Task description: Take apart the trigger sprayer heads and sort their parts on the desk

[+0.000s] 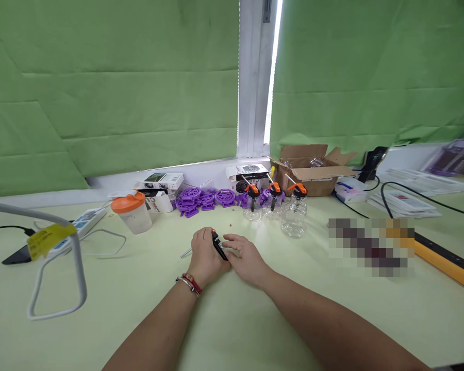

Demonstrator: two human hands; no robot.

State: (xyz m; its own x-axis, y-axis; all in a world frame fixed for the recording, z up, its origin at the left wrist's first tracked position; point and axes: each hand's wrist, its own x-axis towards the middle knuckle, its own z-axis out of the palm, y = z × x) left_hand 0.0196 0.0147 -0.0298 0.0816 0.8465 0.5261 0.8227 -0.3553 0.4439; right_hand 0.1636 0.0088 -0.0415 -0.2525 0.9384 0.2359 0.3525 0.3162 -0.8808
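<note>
My left hand (206,252) is wrapped around a black and orange bottle cap (218,245) just above the table. A thin metal rod (185,253) sticks out to the left from under this hand. My right hand (247,257) is right beside the cap, fingers stretched toward it and slightly apart; whether its fingertips touch it is hard to see. Beyond my hands stand three clear bottles (294,222) with similar black and orange tops, each with a thin spout. Purple plastic wheel-shaped parts (206,199) lie heaped at the back.
An orange-lidded cup (132,212) stands at left, near a power strip (81,226) and a grey bent tube frame (79,273). Small boxes (158,193) and an open cardboard box (313,178) line the back. A yellow and black bar (444,260) lies right, beside a blurred-out patch.
</note>
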